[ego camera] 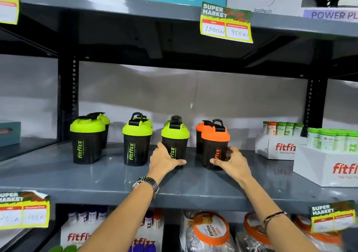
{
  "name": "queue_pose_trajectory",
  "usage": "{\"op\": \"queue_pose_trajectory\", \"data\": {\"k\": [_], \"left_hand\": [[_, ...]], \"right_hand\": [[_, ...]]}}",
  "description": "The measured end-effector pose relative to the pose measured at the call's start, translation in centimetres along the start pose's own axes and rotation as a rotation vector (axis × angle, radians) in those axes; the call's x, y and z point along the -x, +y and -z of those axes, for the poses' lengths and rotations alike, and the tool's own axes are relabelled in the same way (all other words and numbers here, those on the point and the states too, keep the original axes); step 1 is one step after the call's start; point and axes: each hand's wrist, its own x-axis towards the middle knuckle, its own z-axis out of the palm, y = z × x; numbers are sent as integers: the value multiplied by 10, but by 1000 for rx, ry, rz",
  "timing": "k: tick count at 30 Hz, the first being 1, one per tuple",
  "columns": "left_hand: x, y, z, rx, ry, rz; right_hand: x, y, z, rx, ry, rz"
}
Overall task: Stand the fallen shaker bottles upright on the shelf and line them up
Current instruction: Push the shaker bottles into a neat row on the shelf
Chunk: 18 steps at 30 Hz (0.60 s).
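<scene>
Black shaker bottles stand upright in a row on the grey shelf [108, 176]. Two green-lidded ones [87, 139] [137, 141] stand at the left, each with another bottle behind it. My left hand [164, 159] wraps the base of a third green-lidded shaker [175, 135]. My right hand [231, 161] grips the lower part of the orange-lidded shaker [215, 139], and a second orange-lidded bottle [199, 133] stands just behind it. No bottle lies on its side.
White fitfizz display boxes [279, 147] [325, 166] with small green-capped tubes sit at the right of the shelf. A dark upright post [67, 96] stands at the left. Price tags [225, 22] hang from the shelf above. Jars and boxes fill the shelf below.
</scene>
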Motion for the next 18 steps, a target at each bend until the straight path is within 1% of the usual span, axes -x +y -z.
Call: {"op": "queue_pose_trajectory", "data": {"k": [9,14,16,18], "left_hand": [[1,-1,0,-3,1,-21],[5,0,0,56,-32,-8],[10,0,3,63,-33,-16],[17,-3,13,99,-38,-45]], "right_hand": [[2,-2,1,65,-1,35],[1,-1,1,95,-12,28],[0,-1,1,103,10,22],[3,-3,2,122,75,34]]}}
